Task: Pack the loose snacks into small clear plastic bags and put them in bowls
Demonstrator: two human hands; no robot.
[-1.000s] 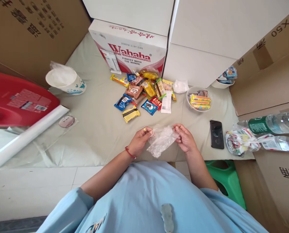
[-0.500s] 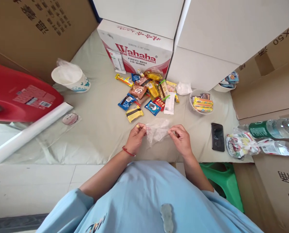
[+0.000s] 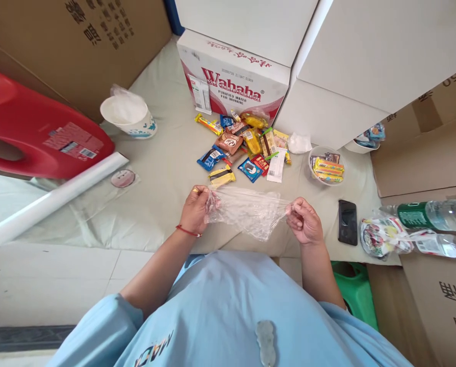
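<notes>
A thin clear plastic bag (image 3: 249, 210) is stretched wide between my two hands, just above the pale green cloth (image 3: 162, 168). My left hand (image 3: 196, 209), with a red cord at the wrist, pinches the bag's left edge. At the bag's right edge my right hand (image 3: 304, 222) is closed on the plastic. Beyond the bag lies a heap of small snack packets (image 3: 243, 145), with a yellow-and-black one nearest my left hand.
A clear bowl of snack bars (image 3: 326, 165) and a black phone (image 3: 347, 221) lie to the right, beside water bottles (image 3: 430, 216). A Wahaha carton (image 3: 231, 84), white boxes and brown cartons wall the back. A lined paper cup (image 3: 130, 114), red stool (image 3: 40, 135) and white roll (image 3: 55, 199) sit left.
My hands have drawn apart and the crumpled bag has been pulled out wide between them. The camera has shifted, so everything sits further right in view.
</notes>
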